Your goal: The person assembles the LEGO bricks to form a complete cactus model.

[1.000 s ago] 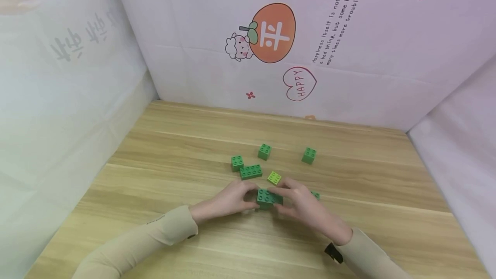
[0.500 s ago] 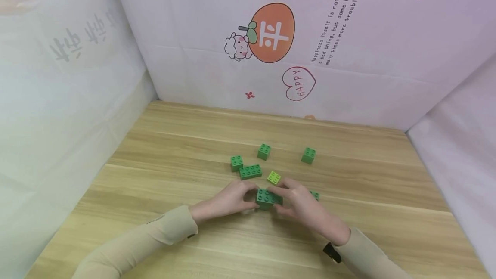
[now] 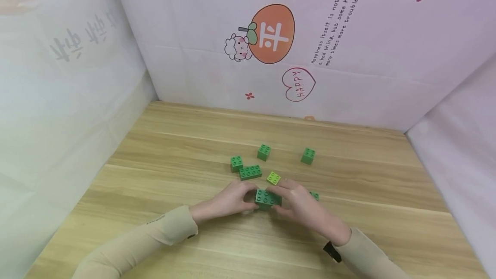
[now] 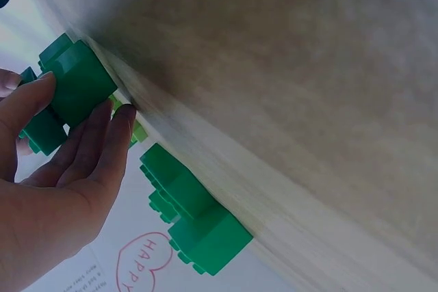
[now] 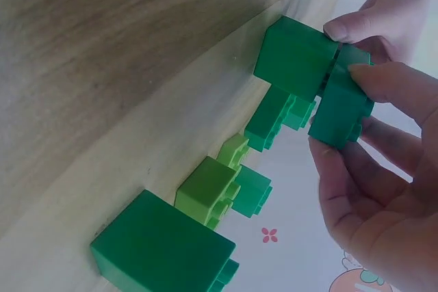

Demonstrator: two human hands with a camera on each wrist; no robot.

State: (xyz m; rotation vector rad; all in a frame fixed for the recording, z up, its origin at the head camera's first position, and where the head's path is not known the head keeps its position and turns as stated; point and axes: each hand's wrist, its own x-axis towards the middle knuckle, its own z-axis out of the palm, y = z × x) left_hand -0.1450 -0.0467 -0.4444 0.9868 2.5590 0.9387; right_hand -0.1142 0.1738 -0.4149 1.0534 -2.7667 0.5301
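Note:
Both hands meet at two green toy building bricks, one above the other, near the middle of the wooden table. My left hand [image 3: 231, 197] grips the lower, taller brick [image 4: 82, 83] between thumb and fingers. My right hand [image 3: 304, 206] pinches the upper studded brick [image 5: 342, 97] at its sides. In the right wrist view a narrow dark gap shows between the two bricks; whether their studs are engaged I cannot tell. The head view shows the upper brick's studs, partly covered by the right fingers.
Beyond the hands lie a lime brick [image 3: 274, 178], a long green brick [image 3: 250, 172] and small green bricks [image 3: 237, 164], one [image 3: 264, 152] farther back. Another green brick [image 3: 308, 156] stands at the back right. Behind my right hand a green brick [image 3: 314, 195] is mostly hidden.
The upper brick has shifted very slightly between my fingers. Both hands keep nearly the same place, and the loose bricks have not moved.

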